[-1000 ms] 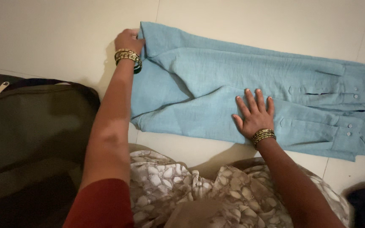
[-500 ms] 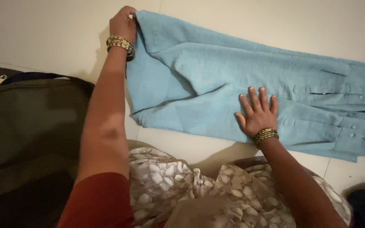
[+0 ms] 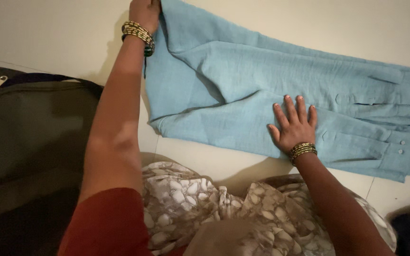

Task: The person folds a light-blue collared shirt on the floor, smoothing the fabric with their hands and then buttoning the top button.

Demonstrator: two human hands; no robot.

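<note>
At the far left lies a dark olive bag (image 3: pixel 29 137) with a zipper pull showing near its upper corner, resting on the pale floor (image 3: pixel 48 33). Just right of it the person's left arm reaches up across the frame, a rust-red sleeve (image 3: pixel 107 223) at the shoulder end and a stack of gold bangles (image 3: pixel 138 33) at the wrist. The left hand (image 3: pixel 144 10) sits at the top edge of the view, fingers closed on the corner of a light blue shirt (image 3: pixel 243 80), partly cut off by the frame. The shirt lies spread on the floor from that corner out to the right edge, folded lengthwise with its sleeves laid along the body. Below the shirt, in the foreground, a grey and cream patterned cloth (image 3: pixel 205 204) covers the person's lap. Further right, the right hand (image 3: pixel 294 127) rests flat on the near sleeve of the shirt, palm down, fingers apart and straight, gripping nothing; gold bangles (image 3: pixel 302 150) circle this wrist too. At the right end of the shirt the two buttoned cuffs (image 3: pixel 395 123) lie one above the other, small pale buttons visible on each. A dark shape fills the lower right corner, too dim to identify.
</note>
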